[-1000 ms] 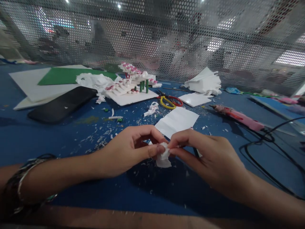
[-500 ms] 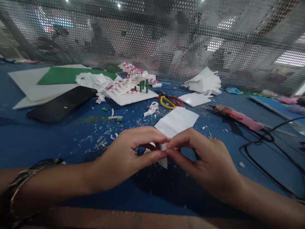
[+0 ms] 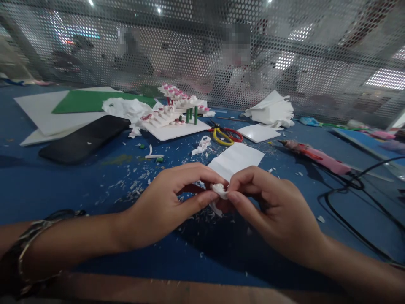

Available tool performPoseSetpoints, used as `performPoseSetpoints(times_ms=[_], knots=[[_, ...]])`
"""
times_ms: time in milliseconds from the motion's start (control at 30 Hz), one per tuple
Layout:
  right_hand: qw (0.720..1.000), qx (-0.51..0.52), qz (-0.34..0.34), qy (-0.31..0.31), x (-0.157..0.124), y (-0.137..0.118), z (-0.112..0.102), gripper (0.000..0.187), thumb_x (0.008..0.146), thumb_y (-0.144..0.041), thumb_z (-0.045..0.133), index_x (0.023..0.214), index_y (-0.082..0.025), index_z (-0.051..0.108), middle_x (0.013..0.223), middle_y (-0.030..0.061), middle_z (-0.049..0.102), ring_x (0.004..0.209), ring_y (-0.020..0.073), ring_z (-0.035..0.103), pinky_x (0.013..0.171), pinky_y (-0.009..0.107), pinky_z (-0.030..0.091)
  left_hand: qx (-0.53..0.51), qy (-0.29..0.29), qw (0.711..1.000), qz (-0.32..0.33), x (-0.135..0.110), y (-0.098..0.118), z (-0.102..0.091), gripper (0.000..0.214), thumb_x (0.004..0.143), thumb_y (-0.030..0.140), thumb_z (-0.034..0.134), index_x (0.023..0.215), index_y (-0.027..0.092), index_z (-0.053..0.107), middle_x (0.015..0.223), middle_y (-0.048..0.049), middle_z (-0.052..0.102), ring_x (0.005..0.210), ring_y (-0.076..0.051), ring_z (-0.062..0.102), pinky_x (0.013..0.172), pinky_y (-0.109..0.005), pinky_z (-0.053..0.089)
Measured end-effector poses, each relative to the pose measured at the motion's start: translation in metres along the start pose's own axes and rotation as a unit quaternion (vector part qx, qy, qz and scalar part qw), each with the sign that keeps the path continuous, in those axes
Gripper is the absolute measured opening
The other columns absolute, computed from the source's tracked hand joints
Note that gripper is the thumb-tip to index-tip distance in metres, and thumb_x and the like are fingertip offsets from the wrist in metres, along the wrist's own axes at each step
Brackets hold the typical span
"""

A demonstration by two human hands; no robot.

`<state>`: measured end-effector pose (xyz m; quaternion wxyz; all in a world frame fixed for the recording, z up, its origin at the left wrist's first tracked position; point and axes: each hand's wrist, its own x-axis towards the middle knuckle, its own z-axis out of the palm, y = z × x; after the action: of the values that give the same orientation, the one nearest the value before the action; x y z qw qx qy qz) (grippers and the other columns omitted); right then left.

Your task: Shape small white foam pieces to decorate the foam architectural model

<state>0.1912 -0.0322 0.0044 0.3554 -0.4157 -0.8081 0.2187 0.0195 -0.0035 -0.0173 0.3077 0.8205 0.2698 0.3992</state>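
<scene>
My left hand (image 3: 171, 202) and my right hand (image 3: 268, 211) meet just above the blue table (image 3: 63, 185), fingertips pinched together. Between them sits a small crumpled piece of white paper (image 3: 218, 188), gripped by thumb and forefinger on both sides. A bit of the paper hangs below the fingers. A flat white sheet (image 3: 236, 159) lies right behind my hands. A bracelet is on my left wrist.
A black phone (image 3: 85, 139), white and green foam sheets (image 3: 72, 103), a white model with pink tops and green posts (image 3: 175, 116), scissors (image 3: 226, 135), a paper stack (image 3: 270, 110), a pink glue gun (image 3: 316, 156) with black cable (image 3: 354, 190). Paper scraps litter the table. Perforated screen behind, people beyond it.
The paper piece has been squeezed smaller and rolled up between my fingertips; a second ago more of it hung below. Both hands stayed in about the same place.
</scene>
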Motion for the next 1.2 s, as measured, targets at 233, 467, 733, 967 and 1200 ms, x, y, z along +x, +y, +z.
performPoseSetpoints(times_ms=[233,467,733,967,1200], knots=[[0.996,-0.078,-0.036,0.037,0.0012,0.0021,-0.0028,0.007,0.075,-0.014,0.052,0.072,-0.019,0.049,0.059,-0.0063,0.062,0.050,0.0032,0.058,0.047,0.011,0.041,-0.041,0.012,0.999,-0.033,0.0009,0.0020,0.0006,0.013,0.075,0.013,0.055,0.085,0.019,0.061,0.085,0.0033,0.064,0.078,-0.006,0.058,0.066,-0.009,0.045],[0.994,-0.086,-0.044,0.046,0.0005,0.0036,-0.0016,0.006,0.076,-0.016,0.052,0.071,-0.019,0.051,0.057,-0.0051,0.061,0.049,0.0052,0.056,0.046,0.014,0.041,-0.008,0.015,1.000,0.003,0.0004,0.0021,0.0019,0.020,0.078,0.010,0.050,0.089,0.021,0.062,0.089,0.0005,0.063,0.082,-0.009,0.057,0.071,-0.017,0.045],[0.993,-0.091,-0.066,0.045,0.0005,0.0018,-0.0022,0.008,0.073,-0.013,0.056,0.069,-0.019,0.053,0.059,-0.0056,0.061,0.050,0.0039,0.054,0.047,0.012,0.041,-0.031,-0.002,1.000,-0.007,-0.0020,0.0027,0.0028,0.028,0.080,0.009,0.044,0.101,0.023,0.056,0.096,0.0020,0.062,0.087,-0.008,0.056,0.077,-0.016,0.044],[0.994,-0.074,-0.068,0.028,-0.0004,0.0011,-0.0002,0.009,0.073,-0.014,0.056,0.069,-0.019,0.050,0.061,-0.0056,0.060,0.048,0.0039,0.052,0.044,0.013,0.040,-0.062,0.010,0.997,-0.033,-0.0054,0.0011,0.0032,0.036,0.080,0.011,0.046,0.113,0.026,0.045,0.087,0.0031,0.063,0.076,-0.007,0.058,0.068,-0.014,0.046],[0.994,-0.061,-0.082,0.034,-0.0031,0.0050,0.0034,0.006,0.076,-0.016,0.052,0.079,-0.020,0.049,0.065,-0.0046,0.059,0.054,0.0049,0.054,0.049,0.014,0.042,-0.052,0.008,0.997,-0.048,-0.0049,0.0029,0.0020,0.025,0.078,0.014,0.049,0.101,0.024,0.052,0.090,0.0025,0.064,0.078,-0.009,0.060,0.067,-0.014,0.047]])
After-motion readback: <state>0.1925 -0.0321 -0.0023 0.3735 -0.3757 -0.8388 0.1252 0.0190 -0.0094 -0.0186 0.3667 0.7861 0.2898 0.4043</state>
